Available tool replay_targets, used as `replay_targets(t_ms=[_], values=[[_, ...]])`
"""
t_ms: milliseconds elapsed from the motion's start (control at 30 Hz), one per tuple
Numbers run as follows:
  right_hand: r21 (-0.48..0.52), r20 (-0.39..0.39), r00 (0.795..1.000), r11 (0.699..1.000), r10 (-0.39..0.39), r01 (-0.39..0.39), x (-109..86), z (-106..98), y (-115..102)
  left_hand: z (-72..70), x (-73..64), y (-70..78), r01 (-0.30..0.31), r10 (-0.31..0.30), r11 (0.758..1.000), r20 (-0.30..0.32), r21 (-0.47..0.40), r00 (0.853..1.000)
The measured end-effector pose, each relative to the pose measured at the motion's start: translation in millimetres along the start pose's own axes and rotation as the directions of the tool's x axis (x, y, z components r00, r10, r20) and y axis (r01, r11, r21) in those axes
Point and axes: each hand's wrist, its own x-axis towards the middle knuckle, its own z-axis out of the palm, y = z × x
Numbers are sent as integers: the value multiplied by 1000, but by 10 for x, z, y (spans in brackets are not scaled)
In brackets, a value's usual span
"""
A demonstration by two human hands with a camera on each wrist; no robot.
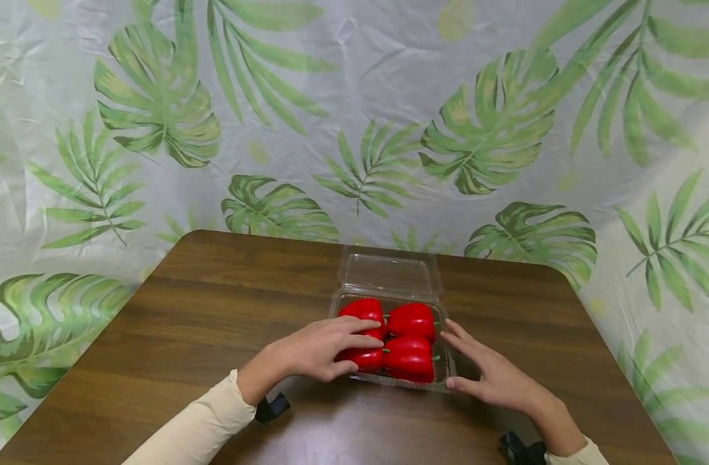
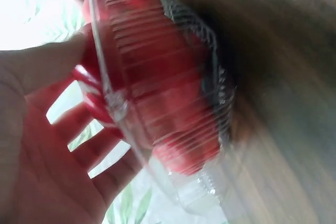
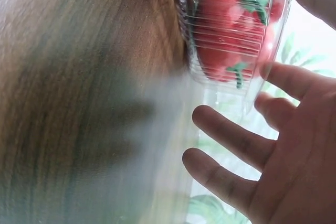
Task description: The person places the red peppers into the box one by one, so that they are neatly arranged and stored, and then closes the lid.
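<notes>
Several red bell peppers with green stems sit in a clear plastic clamshell box (image 1: pixel 392 294), its lid (image 1: pixel 389 274) folded back. A rear pepper (image 1: pixel 411 321) and a front pepper (image 1: pixel 409 358) fill the right side. My left hand (image 1: pixel 325 345) lies over the left-side peppers, partly hiding them, its fingers loosely extended across their tops. In the left wrist view its thumb (image 2: pixel 58 59) reaches to the box's upper edge. On the other side, my right hand (image 1: pixel 491 374) has its fingers spread, with index fingertip and thumb right at the box's right rim.
The box stands on a brown wooden table (image 1: pixel 244 284) toward its far edge. Behind the table hangs a leaf-patterned cloth (image 1: pixel 366 84). Dark straps (image 1: pixel 271 408) circle both wrists, below light sleeves (image 1: pixel 197 420).
</notes>
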Motion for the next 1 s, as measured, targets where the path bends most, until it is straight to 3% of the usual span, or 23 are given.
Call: replay_targets(t_ms=[700,1000], values=[[13,6,1000,1000,3,-3,-9,26,24,103,-10,0,-17,18,1000,-31,25,999],[10,2,1000,1000,-6,6,-7,30,36,59,9,25,12,-12,1000,16,18,1000]])
